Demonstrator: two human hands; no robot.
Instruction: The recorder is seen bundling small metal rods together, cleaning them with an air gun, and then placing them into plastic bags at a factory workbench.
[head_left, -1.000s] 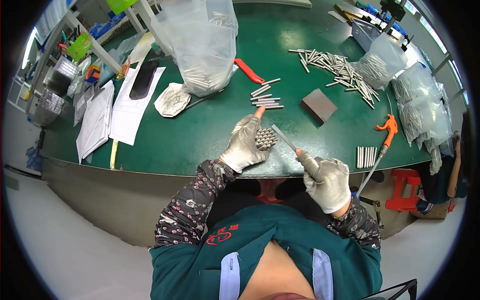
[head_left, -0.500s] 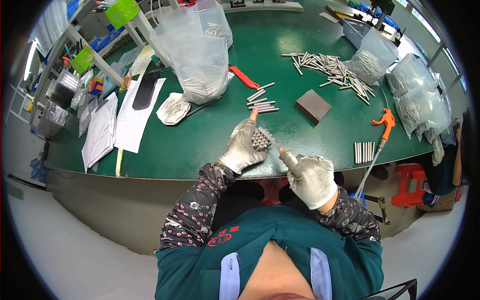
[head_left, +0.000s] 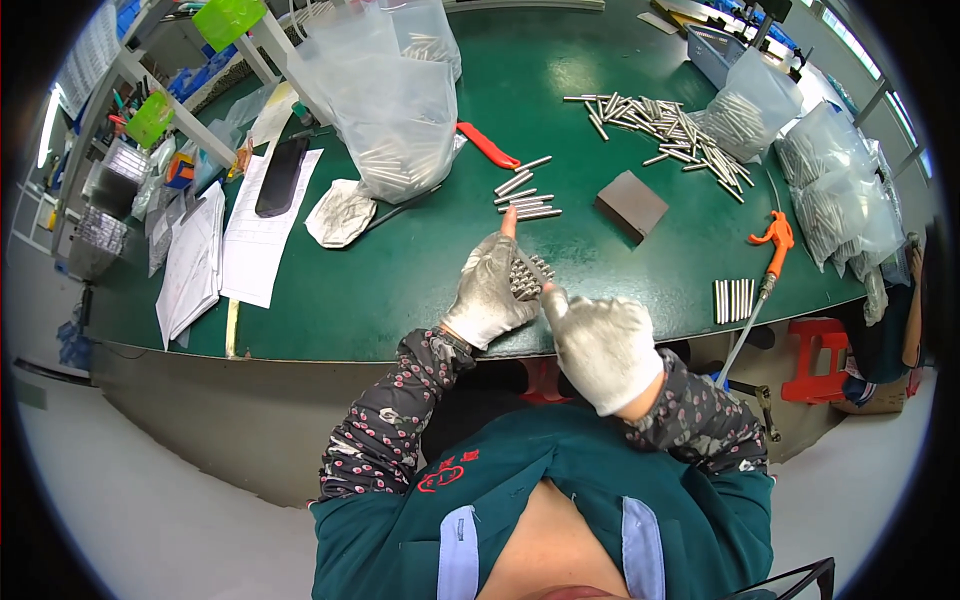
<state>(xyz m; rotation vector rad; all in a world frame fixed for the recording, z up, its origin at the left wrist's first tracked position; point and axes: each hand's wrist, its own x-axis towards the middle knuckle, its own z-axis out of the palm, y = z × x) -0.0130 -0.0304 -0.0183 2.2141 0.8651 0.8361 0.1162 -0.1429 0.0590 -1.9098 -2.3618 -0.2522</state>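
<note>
Right hand (head_left: 603, 345), white glove, is nearest, at the table's front edge; its fingers are loosely curled toward the bundle, and I cannot tell whether it pinches anything. Left hand (head_left: 489, 295), also gloved, grips a bundle of short metal rods (head_left: 527, 278), ends up, fingers wrapped tight round it. The bundle sits just above the green table (head_left: 420, 270), between both hands.

Just past the hands lie a few loose rods (head_left: 525, 195) in a small row, beside a red-handled tool (head_left: 487, 145). A grey block (head_left: 631, 203) is to the right of them. At the right edge, a neat row of rods (head_left: 733, 299) lies beside an orange air gun (head_left: 771, 237).

Further back is a scattered pile of rods (head_left: 660, 125), unsorted. A big clear bag (head_left: 385, 90) with rods inside stands on the left, and more filled bags (head_left: 840, 200) on the right. Papers (head_left: 255, 240) and a crumpled glove (head_left: 340, 212) lie on the left.

Judgement: mid-way. One handful is gathered and some bags are filled, but plenty of loose rods remain on the table.
</note>
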